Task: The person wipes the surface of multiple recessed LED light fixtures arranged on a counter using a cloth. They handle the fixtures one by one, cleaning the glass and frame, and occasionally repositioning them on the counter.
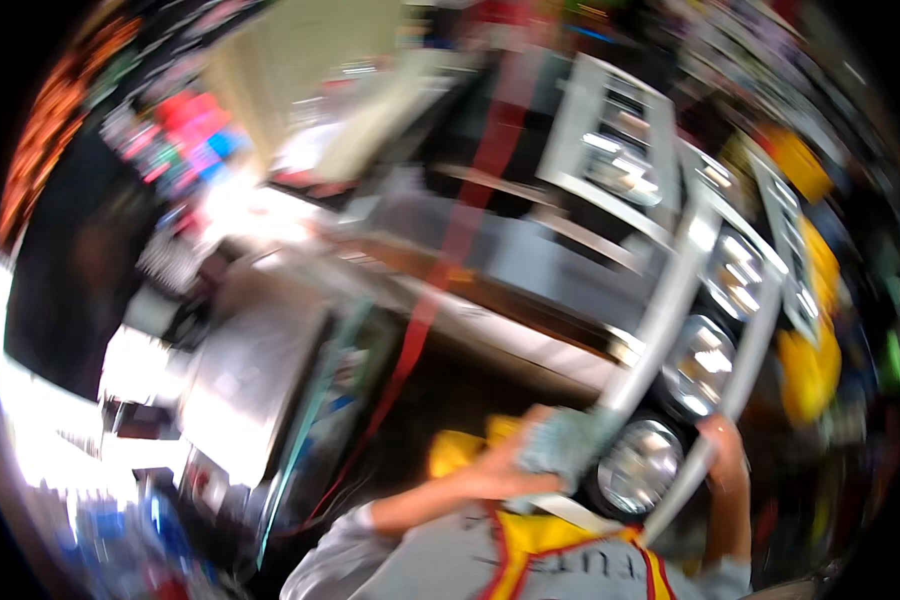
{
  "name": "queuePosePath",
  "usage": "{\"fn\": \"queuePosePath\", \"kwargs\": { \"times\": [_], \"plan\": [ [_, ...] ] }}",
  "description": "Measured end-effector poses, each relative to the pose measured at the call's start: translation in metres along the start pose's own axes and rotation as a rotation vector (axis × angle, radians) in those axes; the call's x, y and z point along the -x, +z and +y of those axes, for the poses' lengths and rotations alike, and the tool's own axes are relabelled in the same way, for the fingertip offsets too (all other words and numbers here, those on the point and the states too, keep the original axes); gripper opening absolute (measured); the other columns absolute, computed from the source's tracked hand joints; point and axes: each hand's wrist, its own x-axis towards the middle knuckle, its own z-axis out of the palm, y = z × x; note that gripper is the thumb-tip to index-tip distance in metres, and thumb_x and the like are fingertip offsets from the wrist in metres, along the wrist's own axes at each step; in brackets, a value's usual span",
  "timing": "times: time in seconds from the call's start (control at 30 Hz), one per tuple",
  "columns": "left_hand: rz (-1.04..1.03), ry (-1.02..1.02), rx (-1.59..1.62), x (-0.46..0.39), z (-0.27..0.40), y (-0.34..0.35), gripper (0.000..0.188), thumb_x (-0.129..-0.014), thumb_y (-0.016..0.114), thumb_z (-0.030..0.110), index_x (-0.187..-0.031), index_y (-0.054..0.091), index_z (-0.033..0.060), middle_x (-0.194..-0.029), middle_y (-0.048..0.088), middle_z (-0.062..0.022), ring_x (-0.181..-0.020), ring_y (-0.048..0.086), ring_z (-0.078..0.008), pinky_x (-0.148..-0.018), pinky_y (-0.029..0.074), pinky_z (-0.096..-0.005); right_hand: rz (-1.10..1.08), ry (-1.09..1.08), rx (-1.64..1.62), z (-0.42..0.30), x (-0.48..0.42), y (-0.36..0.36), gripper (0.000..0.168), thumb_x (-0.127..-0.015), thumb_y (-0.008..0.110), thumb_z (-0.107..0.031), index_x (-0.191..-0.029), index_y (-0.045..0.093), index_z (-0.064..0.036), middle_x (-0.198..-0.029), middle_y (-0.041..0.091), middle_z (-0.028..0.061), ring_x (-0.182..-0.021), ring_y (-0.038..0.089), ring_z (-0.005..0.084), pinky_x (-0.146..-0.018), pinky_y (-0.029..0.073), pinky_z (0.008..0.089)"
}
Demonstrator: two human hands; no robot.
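Observation:
A long light fixture with a white frame (649, 330) and several round reflector lamps (640, 466) slants up from my chest toward the upper right. My left hand (506, 469) holds a crumpled pale green cloth (562, 450) against the left edge of the fixture, near its lower end. On the opposite edge, my right hand (724, 450) grips the frame beside the lower lamps. The fixture's bottom end is close to my grey top. Motion blur hides the fine detail.
Similar white-framed fixtures (622, 142) stand beyond. A red strip (442, 262) crosses the view diagonally. To the left are a glass-edged case (307, 420), a metallic surface (255, 375) and a bright glare (240, 214). Yellow items (810, 367) lie at the right.

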Motion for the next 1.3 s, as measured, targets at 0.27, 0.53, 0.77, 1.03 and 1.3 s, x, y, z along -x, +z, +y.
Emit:
{"fn": "queuePosePath", "kwargs": {
  "times": [0.27,0.53,0.77,1.03,1.3],
  "plan": [
    [0.114,-0.104,0.045,-0.015,0.005,-0.005,0.059,-0.075,0.067,0.020,-0.121,0.034,0.0027,-0.103,0.054,-0.0157,-0.098,0.053,-0.0203,-0.086,0.042,-0.0319,0.180,0.684,-0.913,-0.013,-0.025,0.033,0.018,-0.080,0.046,-0.025,-0.079,0.050,-0.007,-0.090,0.054,0.0041,-0.089,0.049,0.0148,-0.085,0.037,0.0298],
    [0.198,-0.110,0.103,-0.014,0.001,-0.018,0.055,-0.079,0.069,0.018,-0.122,0.037,0.0033,-0.106,0.051,-0.0078,-0.100,0.047,-0.0135,-0.088,0.040,-0.0282,0.284,0.427,-0.749,0.038,0.013,0.048,0.020,-0.085,0.051,-0.021,-0.086,0.041,-0.003,-0.082,0.051,0.0110,-0.080,0.048,0.0203,-0.076,0.038,0.0319],
    [0.291,-0.173,0.442,0.004,-0.003,-0.042,0.053,-0.084,0.061,0.014,-0.130,0.036,0.0059,-0.110,0.051,-0.0039,-0.100,0.048,-0.0116,-0.089,0.040,-0.0277,0.337,0.137,0.048,0.051,0.055,0.047,0.025,-0.088,0.047,-0.020,-0.099,0.050,0.002,-0.102,0.054,0.0146,-0.097,0.051,0.0248,-0.090,0.040,0.0383],
    [0.793,0.082,-0.249,-0.026,0.048,-0.107,0.056,-0.084,0.061,0.031,-0.127,0.040,0.0026,-0.124,0.046,-0.0092,-0.117,0.042,-0.0212,-0.099,0.034,-0.0360,0.774,0.794,-1.063,0.009,0.056,0.078,0.030,-0.084,0.055,-0.033,-0.102,0.056,-0.009,-0.096,0.054,0.0031,-0.091,0.055,0.0166,-0.081,0.045,0.0330],
    [0.814,0.243,0.391,-0.053,0.074,-0.139,0.047,-0.092,0.039,0.033,-0.125,0.048,0.0010,-0.120,0.055,-0.0145,-0.101,0.059,-0.0277,-0.086,0.050,-0.0405,0.877,0.978,-1.325,-0.012,-0.007,0.088,0.010,-0.082,0.058,-0.021,-0.074,0.053,-0.018,-0.065,0.047,-0.0061,-0.062,0.051,0.0071,-0.058,0.043,0.0237]
  ]
}}
